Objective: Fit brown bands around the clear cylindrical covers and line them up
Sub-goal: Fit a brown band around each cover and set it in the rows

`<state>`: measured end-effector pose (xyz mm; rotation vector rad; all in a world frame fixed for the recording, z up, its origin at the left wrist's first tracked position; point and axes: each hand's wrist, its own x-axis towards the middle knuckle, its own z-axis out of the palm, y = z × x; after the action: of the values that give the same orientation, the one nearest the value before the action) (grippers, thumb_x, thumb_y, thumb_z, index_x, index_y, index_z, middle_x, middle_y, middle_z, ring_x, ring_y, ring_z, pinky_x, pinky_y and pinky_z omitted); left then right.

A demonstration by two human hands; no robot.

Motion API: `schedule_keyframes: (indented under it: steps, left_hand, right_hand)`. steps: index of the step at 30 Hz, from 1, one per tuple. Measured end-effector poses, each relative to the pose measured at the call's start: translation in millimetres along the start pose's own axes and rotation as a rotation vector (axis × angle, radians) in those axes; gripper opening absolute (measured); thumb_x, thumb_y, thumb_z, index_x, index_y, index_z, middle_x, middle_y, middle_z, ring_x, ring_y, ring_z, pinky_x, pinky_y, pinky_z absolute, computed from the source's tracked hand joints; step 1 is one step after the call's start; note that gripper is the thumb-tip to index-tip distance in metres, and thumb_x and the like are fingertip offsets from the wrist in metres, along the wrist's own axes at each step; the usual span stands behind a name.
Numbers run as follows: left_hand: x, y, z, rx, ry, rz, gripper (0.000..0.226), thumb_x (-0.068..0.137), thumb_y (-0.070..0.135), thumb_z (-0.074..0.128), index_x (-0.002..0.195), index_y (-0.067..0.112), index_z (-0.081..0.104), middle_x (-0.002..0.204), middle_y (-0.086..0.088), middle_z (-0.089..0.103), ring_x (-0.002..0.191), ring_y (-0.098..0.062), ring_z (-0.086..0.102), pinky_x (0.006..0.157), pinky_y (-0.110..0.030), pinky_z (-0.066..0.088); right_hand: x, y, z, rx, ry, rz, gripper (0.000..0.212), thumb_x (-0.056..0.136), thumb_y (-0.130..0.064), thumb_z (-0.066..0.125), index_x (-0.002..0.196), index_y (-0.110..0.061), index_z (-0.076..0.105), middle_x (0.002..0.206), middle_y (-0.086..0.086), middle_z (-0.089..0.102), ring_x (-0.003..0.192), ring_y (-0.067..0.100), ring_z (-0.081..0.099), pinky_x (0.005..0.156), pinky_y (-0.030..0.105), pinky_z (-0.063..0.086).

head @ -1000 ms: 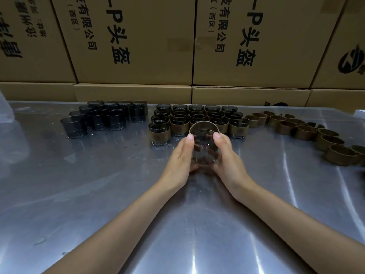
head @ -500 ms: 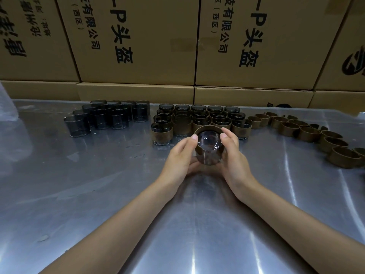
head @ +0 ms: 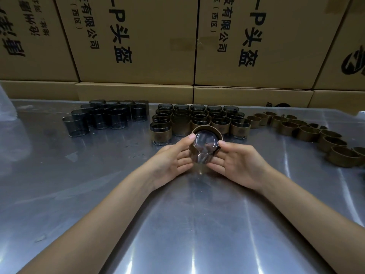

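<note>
Banded cover between both hands

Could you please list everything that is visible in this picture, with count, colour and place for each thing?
held cover: one, clear, tilted above the table centre, brown band around it.
banded covers: about twenty, clear with brown bands, rows behind the hands.
bare covers: roughly a dozen, dark clear, far left cluster.
loose bands: a dozen or more, brown, curving line at right.
table: one, shiny metal.
cardboard boxes: several, tan, black print, stacked behind.
left hand: grips the held cover's left side.
right hand: grips its right side.
</note>
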<state>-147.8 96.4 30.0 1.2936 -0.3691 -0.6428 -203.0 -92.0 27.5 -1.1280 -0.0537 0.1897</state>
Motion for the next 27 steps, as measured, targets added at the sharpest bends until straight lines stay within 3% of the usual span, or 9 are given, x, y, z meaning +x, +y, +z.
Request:
schedule_keyframes:
  steps: [4, 8, 12, 17, 19, 21, 23, 25, 27]
  left_hand:
    - [-2.2, -0.4, -6.8, -0.077, -0.092, -0.016, 0.047, 0.075, 0.044, 0.069, 0.113, 0.017, 0.067, 0.114, -0.005, 0.071, 0.1, -0.013, 0.069, 0.077, -0.02, 0.055]
    - [-4.5, -2.9, -9.6, -0.088, -0.261, 0.011, 0.047, 0.063, 0.048, 0.085, 0.102, 0.022, 0.077, 0.112, -0.007, 0.071, 0.101, -0.014, 0.068, 0.084, -0.023, 0.054]
    - [-6.8, -4.9, -8.6, -0.109, -0.388, 0.038, 0.053, 0.062, 0.049, 0.086, 0.105, 0.02, 0.076, 0.111, -0.005, 0.072, 0.103, -0.014, 0.068, 0.088, -0.024, 0.053]
    - [-7.6, -5.3, -6.2, -0.142, -0.442, 0.089, 0.049, 0.065, 0.044, 0.085, 0.107, 0.019, 0.075, 0.111, -0.004, 0.072, 0.104, -0.013, 0.068, 0.087, -0.023, 0.053]
    - [-7.2, -6.2, -6.6, -0.142, -0.424, 0.099, 0.05, 0.061, 0.044, 0.087, 0.104, 0.02, 0.076, 0.108, -0.003, 0.073, 0.101, -0.012, 0.069, 0.085, -0.023, 0.054]
    - [-6.9, -5.9, -9.2, -0.17, -0.366, 0.09, 0.052, 0.055, 0.042, 0.091, 0.1, 0.019, 0.077, 0.106, -0.004, 0.073, 0.098, -0.013, 0.07, 0.084, -0.025, 0.055]
    - [-7.3, -3.4, -8.8, -0.192, -0.293, 0.068, 0.048, 0.059, 0.043, 0.087, 0.098, 0.016, 0.076, 0.106, -0.007, 0.072, 0.098, -0.017, 0.069, 0.088, -0.031, 0.055]
    - [-7.6, -1.3, 0.3, -0.12, -0.173, 0.048, 0.049, 0.069, 0.059, 0.069, 0.091, 0.015, 0.072, 0.096, -0.007, 0.07, 0.093, -0.02, 0.066, 0.088, -0.036, 0.05]
    - [-5.8, -2.4, 15.7, 0.006, 0.009, 0.075, 0.052, 0.078, 0.067, 0.05, 0.075, 0.016, 0.062, 0.07, -0.002, 0.064, 0.067, -0.015, 0.061, 0.069, -0.029, 0.047]
  right_hand:
    - [-2.8, 0.4, -1.6, -0.072, -0.181, -0.016, 0.049, 0.063, -0.029, 0.086, 0.108, -0.011, 0.075, 0.119, 0.012, 0.068, 0.111, 0.021, 0.065, 0.094, 0.03, 0.052]
    - [-5.7, 0.5, -2.9, -0.067, -0.303, -0.026, 0.051, 0.069, -0.031, 0.086, 0.114, -0.012, 0.072, 0.117, 0.01, 0.069, 0.11, 0.02, 0.066, 0.092, 0.028, 0.051]
    - [-7.2, 1.7, -4.1, -0.061, -0.323, -0.021, 0.058, 0.064, -0.033, 0.089, 0.115, -0.012, 0.072, 0.115, 0.011, 0.07, 0.107, 0.019, 0.067, 0.091, 0.027, 0.053]
    - [-8.7, 0.8, -1.1, -0.061, -0.332, -0.047, 0.06, 0.063, -0.034, 0.089, 0.116, -0.012, 0.07, 0.113, 0.009, 0.071, 0.104, 0.017, 0.068, 0.087, 0.026, 0.055]
    - [-8.8, 0.9, -0.7, -0.075, -0.32, -0.053, 0.058, 0.063, -0.033, 0.089, 0.115, -0.012, 0.071, 0.111, 0.008, 0.072, 0.104, 0.017, 0.068, 0.093, 0.03, 0.054]
    - [-7.8, 0.0, -1.5, -0.066, -0.271, -0.044, 0.06, 0.063, -0.035, 0.089, 0.115, -0.011, 0.071, 0.115, 0.01, 0.07, 0.107, 0.02, 0.066, 0.103, 0.036, 0.047]
    - [-5.5, -1.3, 1.9, -0.051, -0.146, -0.009, 0.059, 0.066, -0.047, 0.082, 0.11, -0.009, 0.073, 0.114, 0.013, 0.068, 0.108, 0.025, 0.064, 0.101, 0.04, 0.047]
    - [-1.2, 0.8, 12.0, -0.088, 0.057, 0.0, 0.054, 0.073, -0.06, 0.064, 0.088, -0.01, 0.076, 0.096, 0.014, 0.07, 0.093, 0.028, 0.065, 0.087, 0.039, 0.05]
    - [1.9, 6.8, 25.8, -0.182, 0.259, -0.076, 0.048, 0.072, -0.065, 0.055, 0.06, -0.02, 0.067, 0.07, 0.008, 0.061, 0.068, 0.022, 0.057, 0.069, 0.033, 0.045]
